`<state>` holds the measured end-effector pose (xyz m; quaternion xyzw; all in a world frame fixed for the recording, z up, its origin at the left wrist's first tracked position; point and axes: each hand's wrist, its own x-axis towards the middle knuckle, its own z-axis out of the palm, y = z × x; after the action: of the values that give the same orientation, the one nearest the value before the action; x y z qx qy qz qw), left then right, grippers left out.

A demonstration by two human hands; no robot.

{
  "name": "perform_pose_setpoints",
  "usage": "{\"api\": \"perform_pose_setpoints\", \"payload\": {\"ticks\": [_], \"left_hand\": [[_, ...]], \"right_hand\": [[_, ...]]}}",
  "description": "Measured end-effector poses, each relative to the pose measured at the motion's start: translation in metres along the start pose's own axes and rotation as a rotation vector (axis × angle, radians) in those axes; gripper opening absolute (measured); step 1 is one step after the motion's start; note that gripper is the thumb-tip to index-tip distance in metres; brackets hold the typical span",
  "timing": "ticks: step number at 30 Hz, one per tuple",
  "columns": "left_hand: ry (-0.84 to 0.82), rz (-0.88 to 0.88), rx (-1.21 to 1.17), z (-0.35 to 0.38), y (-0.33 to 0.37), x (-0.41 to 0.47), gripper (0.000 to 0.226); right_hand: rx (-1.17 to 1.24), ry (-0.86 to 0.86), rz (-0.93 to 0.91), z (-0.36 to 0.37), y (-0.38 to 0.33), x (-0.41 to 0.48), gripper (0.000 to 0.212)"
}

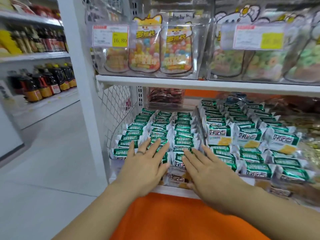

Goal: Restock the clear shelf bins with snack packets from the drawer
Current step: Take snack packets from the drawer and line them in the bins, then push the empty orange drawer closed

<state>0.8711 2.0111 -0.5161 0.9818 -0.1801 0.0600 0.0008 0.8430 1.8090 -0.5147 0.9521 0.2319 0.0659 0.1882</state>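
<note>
Snack packets (183,130) crowd bin (121,125) (apparently rim-high) under left hand (147,163), right hand (207,172).

Two hands were there, the left hand (145,165) and right hand (207,172). Under them lay three columns of green packets (181,134). Above them hung two price tags (110,36).

upper shelf (190,82) | clear candy bins (196,49), pouches (144,49) upright | lower shelf (173,189) | clear snack bins (123,122), green packets (183,132) in rows

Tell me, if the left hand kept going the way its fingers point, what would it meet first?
More green packets: the left hand lies flat over their rows, fingers pointing toward the back. Beyond them, probably the clear box of dark red snacks; depth is unclear.
</note>
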Motion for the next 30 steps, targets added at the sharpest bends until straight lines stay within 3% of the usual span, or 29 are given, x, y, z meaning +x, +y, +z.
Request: {"api": "perform_pose_setpoints", "payload": {"ticks": [5,9,14,16,23,26,30], "left_hand": [[-0.018,0.021,-0.024,0.002,0.001,0.004,0.053],[-0.019,0.027,-0.039,-0.004,0.000,-0.002,0.054],[0.224,0.098,-0.139,-0.003,0.015,-0.040,0.052],[0.253,0.185,-0.188,0.003,0.029,-0.058,0.044],[-0.380,0.285,-0.370,0.026,0.095,-0.099,0.024],[-0.542,0.317,-0.417,0.044,0.122,-0.110,0.028],[-0.637,0.383,-0.354,0.061,0.151,-0.117,0.040]], "right_hand": [[0.004,-0.110,0.062,-0.014,-0.014,-0.002,0.067],[0.101,-0.025,0.096,-0.026,-0.019,-0.008,0.068],[0.325,0.208,0.082,-0.029,-0.009,-0.053,0.047],[0.488,0.141,0.121,-0.023,-0.007,-0.081,0.039],[0.661,-0.524,0.036,0.022,0.002,-0.166,0.034],[0.678,-0.637,0.082,0.036,0.003,-0.187,0.034],[0.550,-0.697,0.096,0.049,0.002,-0.206,0.043]]}}
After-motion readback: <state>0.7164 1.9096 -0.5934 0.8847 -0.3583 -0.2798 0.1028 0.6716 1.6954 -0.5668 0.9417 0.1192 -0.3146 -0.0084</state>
